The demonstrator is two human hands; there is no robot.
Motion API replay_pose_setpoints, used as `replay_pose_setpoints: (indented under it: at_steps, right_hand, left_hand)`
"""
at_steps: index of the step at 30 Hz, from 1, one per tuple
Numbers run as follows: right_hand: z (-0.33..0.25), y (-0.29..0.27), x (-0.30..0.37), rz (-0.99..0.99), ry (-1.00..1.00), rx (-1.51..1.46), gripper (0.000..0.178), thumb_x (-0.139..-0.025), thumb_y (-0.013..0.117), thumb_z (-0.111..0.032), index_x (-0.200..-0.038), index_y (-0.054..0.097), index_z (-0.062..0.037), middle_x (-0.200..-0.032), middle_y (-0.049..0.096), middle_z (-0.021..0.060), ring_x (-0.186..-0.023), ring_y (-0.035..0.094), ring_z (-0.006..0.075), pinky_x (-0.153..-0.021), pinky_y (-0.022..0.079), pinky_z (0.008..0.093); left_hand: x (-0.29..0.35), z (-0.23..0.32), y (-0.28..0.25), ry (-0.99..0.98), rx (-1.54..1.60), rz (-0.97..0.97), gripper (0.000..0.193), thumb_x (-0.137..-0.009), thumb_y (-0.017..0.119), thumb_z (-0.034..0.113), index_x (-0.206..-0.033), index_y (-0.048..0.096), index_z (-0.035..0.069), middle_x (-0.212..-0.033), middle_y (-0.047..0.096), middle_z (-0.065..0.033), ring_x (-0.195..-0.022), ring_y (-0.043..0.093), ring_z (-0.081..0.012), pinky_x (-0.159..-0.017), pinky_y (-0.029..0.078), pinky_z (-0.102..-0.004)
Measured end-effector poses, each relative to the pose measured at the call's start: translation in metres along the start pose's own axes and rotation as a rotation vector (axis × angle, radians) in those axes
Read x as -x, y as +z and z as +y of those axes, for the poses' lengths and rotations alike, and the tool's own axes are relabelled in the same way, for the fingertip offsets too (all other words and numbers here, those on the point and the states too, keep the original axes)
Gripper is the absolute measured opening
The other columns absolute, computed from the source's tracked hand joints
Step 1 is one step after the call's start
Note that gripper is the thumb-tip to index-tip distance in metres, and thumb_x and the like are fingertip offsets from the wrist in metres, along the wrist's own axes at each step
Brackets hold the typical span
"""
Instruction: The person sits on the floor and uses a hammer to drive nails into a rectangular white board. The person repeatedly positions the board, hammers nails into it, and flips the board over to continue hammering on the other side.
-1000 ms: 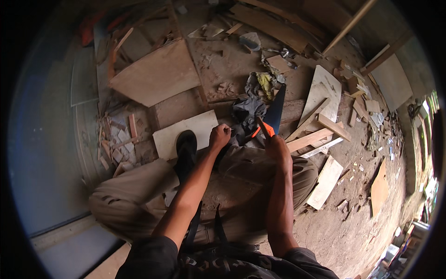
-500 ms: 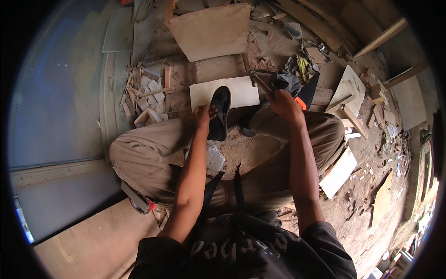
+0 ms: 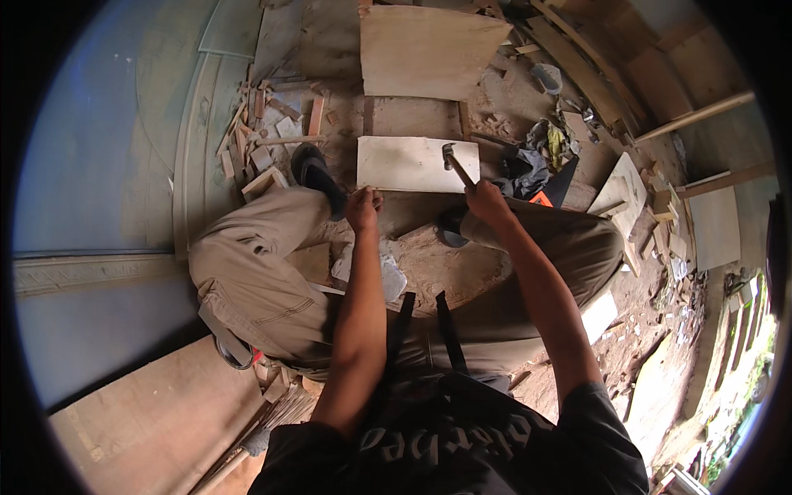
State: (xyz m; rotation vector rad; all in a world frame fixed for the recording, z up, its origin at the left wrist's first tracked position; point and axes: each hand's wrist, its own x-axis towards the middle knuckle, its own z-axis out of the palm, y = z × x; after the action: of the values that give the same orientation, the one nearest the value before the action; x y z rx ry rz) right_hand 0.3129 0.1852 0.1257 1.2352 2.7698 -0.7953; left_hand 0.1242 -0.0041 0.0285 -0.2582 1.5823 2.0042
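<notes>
Gripping a hammer (image 3: 455, 164) by its handle, right hand (image 3: 487, 200) fingers wrapped tight; left hand (image 3: 363, 206) curled, apparently empty, steadying the pale board (image 3: 404, 169) just beyond its fingertips.

No packages, labels, signs or screens show among the wood scraps and boards here.

The hammer (image 3: 454, 162) has a dull metal head on a wooden handle. Under it lies a pale, matt, smooth board (image 3: 404, 165); left of that board, rough wood offcuts (image 3: 264, 140) litter the dusty floor (image 3: 437, 264).
</notes>
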Motion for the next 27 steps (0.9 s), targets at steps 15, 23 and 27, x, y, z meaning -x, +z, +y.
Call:
replay_pose_setpoints:
  at_steps: [15,23,27]
  right_hand:
    - [0.014,0.04,-0.013,-0.052,-0.003,-0.236,0.031,-0.093,0.051,-0.02,-0.115,0.041,0.0002,-0.084,0.062,0.0326,-0.081,0.06,0.0517,-0.07,0.048,0.0574]
    - [0.026,0.087,-0.038,0.122,-0.199,-0.254,0.033,-0.096,0.049,-0.027,-0.113,0.043,0.0001,-0.074,0.06,0.0306,-0.068,0.06,0.0493,-0.061,0.049,0.0563]
    - [0.03,0.125,-0.013,-0.014,0.052,-0.116,0.037,-0.097,0.046,-0.028,-0.113,0.042,0.0043,-0.079,0.06,0.033,-0.075,0.058,0.0529,-0.067,0.047,0.0587]
  left_hand:
    - [-0.021,-0.061,0.0,-0.137,-0.281,-0.046,0.036,-0.088,0.055,-0.003,-0.122,0.049,0.007,-0.088,0.065,-0.0127,-0.069,0.065,-0.0216,-0.061,0.055,-0.0341]
    - [0.006,-0.051,0.022,-0.068,-0.707,-0.294,0.045,-0.09,0.053,-0.001,-0.134,0.047,0.005,-0.091,0.067,-0.016,-0.071,0.068,-0.0185,-0.063,0.054,-0.0313]
    - [0.01,-0.051,0.014,-0.095,-0.706,-0.298,0.045,-0.088,0.056,-0.002,-0.132,0.047,-0.001,-0.094,0.068,-0.0176,-0.075,0.069,-0.0187,-0.063,0.055,-0.0294]
